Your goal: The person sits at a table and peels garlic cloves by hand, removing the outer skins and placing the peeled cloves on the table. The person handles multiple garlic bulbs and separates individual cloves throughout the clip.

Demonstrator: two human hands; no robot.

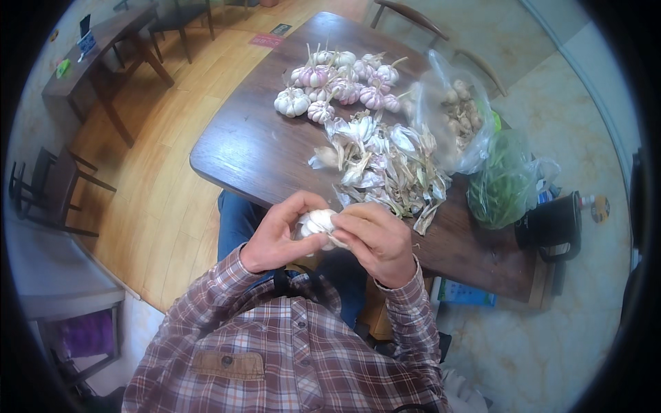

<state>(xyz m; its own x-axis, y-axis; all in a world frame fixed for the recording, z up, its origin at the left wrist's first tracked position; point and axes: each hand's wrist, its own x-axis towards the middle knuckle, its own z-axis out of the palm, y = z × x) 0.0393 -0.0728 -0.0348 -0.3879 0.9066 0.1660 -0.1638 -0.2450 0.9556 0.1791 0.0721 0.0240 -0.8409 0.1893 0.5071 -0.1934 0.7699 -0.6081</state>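
Between my two hands, just off the table's near edge and above my lap, is a white garlic bulb (317, 224). My left hand (281, 234) curls around its left side, thumb below and fingers above. With its fingertips pinched together, my right hand (374, 237) grips the bulb's right side, where a bit of papery skin shows. Beyond the hands a heap of dry garlic skins (385, 162) lies on the table. Behind that heap sits a cluster of whole garlic bulbs (344, 82), white and purple-tinged, some with stalks.
On the dark wooden table (241, 138), a clear plastic bag (458, 117) of garlic stands at the right, beside a bag of green vegetables (502, 179). A black mug (551, 224) is near the right edge. Chairs (65, 186) and another table (103, 51) stand at the left.
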